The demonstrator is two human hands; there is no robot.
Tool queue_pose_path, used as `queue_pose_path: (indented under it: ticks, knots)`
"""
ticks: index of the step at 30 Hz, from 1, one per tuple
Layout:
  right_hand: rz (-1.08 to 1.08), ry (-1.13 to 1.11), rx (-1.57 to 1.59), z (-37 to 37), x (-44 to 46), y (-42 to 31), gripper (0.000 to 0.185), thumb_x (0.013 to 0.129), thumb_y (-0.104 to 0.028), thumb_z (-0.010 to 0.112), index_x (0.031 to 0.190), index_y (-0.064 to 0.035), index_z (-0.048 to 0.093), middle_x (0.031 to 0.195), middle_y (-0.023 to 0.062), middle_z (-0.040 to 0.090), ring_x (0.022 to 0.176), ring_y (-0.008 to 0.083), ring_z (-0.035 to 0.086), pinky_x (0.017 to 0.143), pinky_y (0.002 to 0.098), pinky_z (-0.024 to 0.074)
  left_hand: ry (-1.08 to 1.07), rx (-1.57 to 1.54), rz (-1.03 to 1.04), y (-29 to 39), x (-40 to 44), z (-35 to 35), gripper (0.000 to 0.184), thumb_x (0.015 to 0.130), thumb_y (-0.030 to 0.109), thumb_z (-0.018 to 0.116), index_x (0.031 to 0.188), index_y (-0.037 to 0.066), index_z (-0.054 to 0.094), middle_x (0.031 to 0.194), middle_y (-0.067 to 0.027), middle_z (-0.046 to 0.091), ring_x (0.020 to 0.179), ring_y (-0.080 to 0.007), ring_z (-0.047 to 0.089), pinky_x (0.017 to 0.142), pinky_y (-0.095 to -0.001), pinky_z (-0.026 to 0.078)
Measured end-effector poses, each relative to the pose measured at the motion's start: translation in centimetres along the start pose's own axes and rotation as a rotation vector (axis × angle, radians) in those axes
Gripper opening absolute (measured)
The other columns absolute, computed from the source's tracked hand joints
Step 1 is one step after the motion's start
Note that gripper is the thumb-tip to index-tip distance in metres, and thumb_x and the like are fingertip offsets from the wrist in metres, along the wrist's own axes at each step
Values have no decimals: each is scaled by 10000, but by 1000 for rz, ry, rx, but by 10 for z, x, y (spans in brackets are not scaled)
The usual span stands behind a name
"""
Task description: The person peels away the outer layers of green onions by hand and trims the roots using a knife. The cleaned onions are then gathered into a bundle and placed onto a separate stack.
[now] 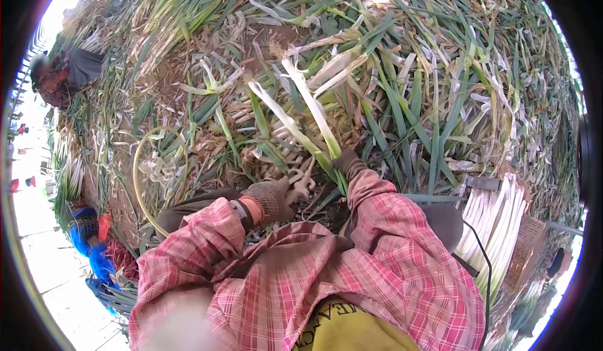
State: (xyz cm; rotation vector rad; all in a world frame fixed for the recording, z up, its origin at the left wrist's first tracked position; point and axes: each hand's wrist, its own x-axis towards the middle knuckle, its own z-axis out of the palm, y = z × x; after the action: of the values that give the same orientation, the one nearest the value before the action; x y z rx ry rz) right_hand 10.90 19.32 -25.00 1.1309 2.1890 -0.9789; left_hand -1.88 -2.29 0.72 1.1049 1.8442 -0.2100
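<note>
Two long white-stemmed green onions [316,115] stand up from my right hand [349,161], which wears a dark glove and is closed around their green part. The white ends point up and to the left. My left hand [276,199], in a brownish knit glove, is lower left of the stems, beside a clump of pale leaf scraps [301,181]. Its fingers are partly lost among the scraps, so I cannot tell whether it holds anything.
Cut leaves and peelings [427,118] cover the ground ahead. Cleaned white stems [493,225] lie at my right by a woven basket [526,253]. A pale hoop [139,178] is at my left. Another person [63,78] is at the far left. Blue and red cloth [100,260] lies lower left.
</note>
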Motion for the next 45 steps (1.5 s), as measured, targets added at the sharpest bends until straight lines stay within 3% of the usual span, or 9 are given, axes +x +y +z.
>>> queue_pose_path:
  ticks: [8,11,17,24,33,38,41,42,45]
  knots:
    - [-51,139,128,-9,-29,7,504,643,-266,764,1080,-48,640,1000,203,670,935,328,654,810,368,525,83,-221,-63,36,-35,45,783,671,597,708,1134,-17,558,1041,-238,640,979,-367,628,852,-416,484]
    - [-18,172,123,0,-23,12,498,659,-253,740,1104,-56,632,1001,208,667,935,338,649,806,376,524,72,-276,-62,39,-38,59,591,742,465,684,1071,-13,570,977,-251,636,937,-388,623,802,-422,478]
    - [17,168,87,-1,-35,3,510,657,-224,730,1136,-81,626,1043,187,664,982,323,639,835,362,515,47,-441,-72,30,-20,91,612,701,445,719,1093,-4,580,1017,-223,643,964,-351,628,825,-399,474]
    - [-236,137,250,-3,-39,-2,569,635,-173,751,1182,-100,612,1089,164,657,1003,293,637,859,333,500,334,-529,-409,22,3,75,668,673,482,716,1120,7,573,1052,-220,642,982,-355,624,846,-398,473]
    - [-288,32,220,-11,-43,-21,723,589,-171,788,1274,-186,560,1124,95,656,993,212,629,880,314,488,261,-465,-506,2,49,86,718,705,479,682,1170,-37,498,1088,-266,609,1061,-367,594,871,-424,469]
    - [-472,-32,335,-42,-69,-37,526,674,-117,732,1187,-127,616,1042,85,674,915,185,629,831,292,494,708,-363,-280,-9,75,88,625,743,441,679,1123,-34,534,1070,-249,613,1063,-381,584,880,-439,468]
    - [-592,-136,523,-41,-67,-31,541,637,-102,705,1162,-47,588,923,81,650,825,173,589,783,306,489,687,-659,-178,2,56,33,505,805,391,647,1082,-23,558,1072,-231,613,992,-322,619,827,-403,500]
    - [-652,-10,529,-43,-81,-37,503,648,-92,696,1136,-27,594,890,71,636,826,159,583,768,304,490,716,-916,-139,-4,64,23,509,820,389,637,1117,-11,532,1033,-199,598,928,-295,617,791,-398,511]
    - [-564,-255,734,-74,-135,-59,520,643,-92,703,1146,-29,588,897,65,633,824,156,580,756,307,488,797,-1550,84,-18,75,1,526,855,383,612,1187,2,464,949,-123,556,790,-228,605,701,-371,532]
